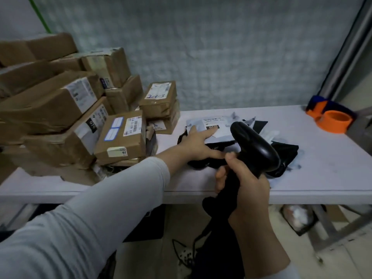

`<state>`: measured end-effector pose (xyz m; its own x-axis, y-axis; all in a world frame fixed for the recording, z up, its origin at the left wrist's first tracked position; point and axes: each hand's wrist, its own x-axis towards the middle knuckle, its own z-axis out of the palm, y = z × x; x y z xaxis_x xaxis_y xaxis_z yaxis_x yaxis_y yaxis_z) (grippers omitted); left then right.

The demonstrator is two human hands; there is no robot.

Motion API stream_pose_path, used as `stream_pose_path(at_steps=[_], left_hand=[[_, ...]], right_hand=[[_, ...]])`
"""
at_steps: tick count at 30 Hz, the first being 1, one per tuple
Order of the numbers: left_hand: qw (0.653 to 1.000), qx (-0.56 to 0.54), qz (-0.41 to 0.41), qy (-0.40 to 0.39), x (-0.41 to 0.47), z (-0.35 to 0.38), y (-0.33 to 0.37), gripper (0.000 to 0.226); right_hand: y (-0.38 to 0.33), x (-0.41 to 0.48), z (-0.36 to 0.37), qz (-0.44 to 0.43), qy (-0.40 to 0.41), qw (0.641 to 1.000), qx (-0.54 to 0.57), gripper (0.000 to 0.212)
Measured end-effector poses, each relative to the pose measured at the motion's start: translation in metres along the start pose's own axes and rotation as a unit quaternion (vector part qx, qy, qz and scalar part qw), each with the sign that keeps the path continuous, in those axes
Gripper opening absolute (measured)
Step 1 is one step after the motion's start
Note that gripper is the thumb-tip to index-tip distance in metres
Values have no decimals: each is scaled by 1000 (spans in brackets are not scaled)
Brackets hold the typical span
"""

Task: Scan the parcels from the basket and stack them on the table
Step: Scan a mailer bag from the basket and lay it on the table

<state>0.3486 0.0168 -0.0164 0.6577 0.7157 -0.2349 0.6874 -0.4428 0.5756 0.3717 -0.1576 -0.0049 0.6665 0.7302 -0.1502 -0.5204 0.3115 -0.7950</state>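
your left hand [198, 142] lies flat with straight fingers on a grey parcel [219, 131], pressing it down on top of a small heap of black bags [285, 152]. one finger tip sits right by the dark mark on the white label [214, 121]. your right hand [244, 182] is curled tight round the handle of the black scanner [255, 147], which hangs just above the near side of the heap. the heap lies on the white table [332, 158], close to its front edge. a big stack of brown boxes [120, 135] stands to the left, near your left hand. an orange tape holder [334, 119] sits well apart at the right corner. the basket is not in view.

what could go wrong, i think: your finger may hide part of the code, so the scanner cannot read it. the bags look soft and slippery, so the heap may slide, and a bag may drop off the front edge if you push. the scanner head is very near the bags and could knock them.
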Motion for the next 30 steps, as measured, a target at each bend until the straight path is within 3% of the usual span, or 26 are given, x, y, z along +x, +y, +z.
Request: stream_pose_path(at_steps=[6, 12, 17, 23, 26, 30], left_hand=[[996, 89, 1, -3, 25, 19, 11, 67], [999, 28, -1, 32, 13, 2, 11, 94], [991, -13, 40, 131, -18, -15, 10, 80], [992, -17, 61, 108, -55, -25, 17, 53], [993, 12, 63, 96, -66, -24, 18, 49], [992, 12, 66, 102, -74, -24, 19, 45]], right_hand=[[4, 14, -2, 1, 8, 1000, -10, 7], [-8, 24, 0, 22, 24, 999, -21, 9], [-26, 44, -3, 34, 43, 998, -2, 15], [-72, 66, -28, -5, 75, 992, -98, 9], [-96, 70, -36, -62, 97, 963, -242, 11], [-113, 75, -43, -133, 127, 866, -466, 15]])
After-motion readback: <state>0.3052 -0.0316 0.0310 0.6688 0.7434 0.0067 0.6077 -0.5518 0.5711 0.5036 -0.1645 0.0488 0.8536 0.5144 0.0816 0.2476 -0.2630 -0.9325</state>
